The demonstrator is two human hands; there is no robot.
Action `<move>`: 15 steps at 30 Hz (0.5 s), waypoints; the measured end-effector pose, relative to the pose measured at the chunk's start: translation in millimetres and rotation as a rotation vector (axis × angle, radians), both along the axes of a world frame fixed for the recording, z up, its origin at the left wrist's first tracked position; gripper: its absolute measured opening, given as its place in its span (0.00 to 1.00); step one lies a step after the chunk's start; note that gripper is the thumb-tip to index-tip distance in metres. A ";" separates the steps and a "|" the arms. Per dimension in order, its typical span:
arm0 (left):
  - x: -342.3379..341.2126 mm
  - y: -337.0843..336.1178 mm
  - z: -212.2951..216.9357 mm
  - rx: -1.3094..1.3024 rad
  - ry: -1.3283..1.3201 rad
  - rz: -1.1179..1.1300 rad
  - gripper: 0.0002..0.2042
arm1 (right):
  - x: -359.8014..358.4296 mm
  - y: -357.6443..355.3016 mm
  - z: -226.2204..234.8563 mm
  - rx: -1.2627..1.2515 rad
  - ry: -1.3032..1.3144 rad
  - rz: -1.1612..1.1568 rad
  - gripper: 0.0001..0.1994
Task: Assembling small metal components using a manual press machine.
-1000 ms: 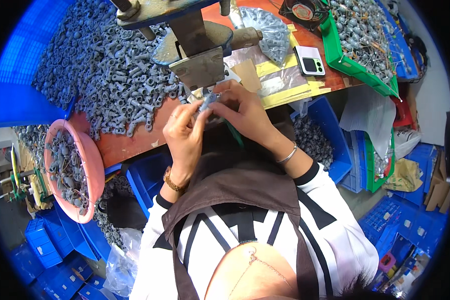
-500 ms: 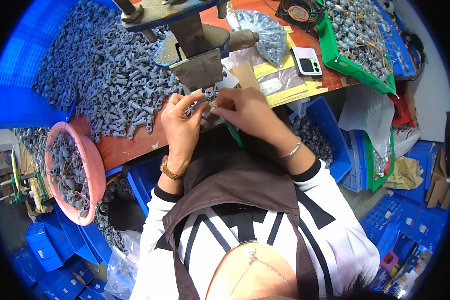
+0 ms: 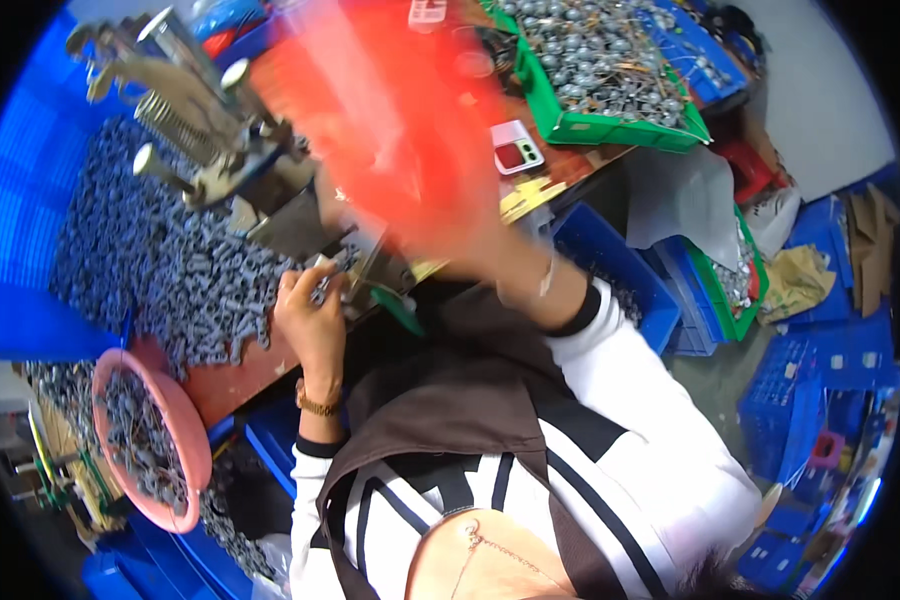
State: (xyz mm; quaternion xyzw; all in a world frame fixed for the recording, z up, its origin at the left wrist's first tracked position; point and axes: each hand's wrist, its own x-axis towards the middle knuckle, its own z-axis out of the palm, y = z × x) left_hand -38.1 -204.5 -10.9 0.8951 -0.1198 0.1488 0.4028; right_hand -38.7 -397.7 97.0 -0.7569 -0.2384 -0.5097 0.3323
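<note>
My left hand [image 3: 310, 325] is closed, its fingertips pinching a small grey part [image 3: 320, 290] beside the metal plate [image 3: 295, 225] of a bench press [image 3: 215, 130]. A large, shiny red thing [image 3: 390, 110], perhaps a plastic bag, hangs in front of the bench, smeared by motion. My right hand [image 3: 460, 235] reaches in at its lower end. Its fingers are blurred and partly hidden by the red thing, so I cannot tell whether it grips it. A green piece [image 3: 397, 310] shows between my hands at the bench edge.
Grey plastic fittings [image 3: 170, 270] lie heaped left of the press. A pink basin [image 3: 195, 450] of grey parts stands at the left. Right of the red thing are a phone [image 3: 517, 147] and a green tray [image 3: 610, 130] of wired grey parts; a blue bin [image 3: 640, 280] sits below.
The view has turned, so the press appears further left. The red thing has come into view over the bench. My right hand has moved away from my left hand, which still pinches its small part.
</note>
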 end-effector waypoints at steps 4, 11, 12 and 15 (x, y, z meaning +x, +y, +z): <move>1.3 5.2 -1.7 -0.090 0.068 -0.092 0.08 | -39.6 -6.0 -36.5 0.034 0.084 0.450 0.13; -23.1 14.5 21.3 0.087 0.201 -0.281 0.11 | 42.9 -171.5 12.9 0.294 0.309 -0.229 0.05; -33.2 8.6 35.4 -0.119 0.370 -0.307 0.12 | 52.8 -218.8 14.9 0.200 0.531 -0.462 0.15; -57.5 22.7 49.6 -0.582 0.504 -0.399 0.12 | 76.9 -358.7 -28.4 -0.178 0.483 -1.082 0.12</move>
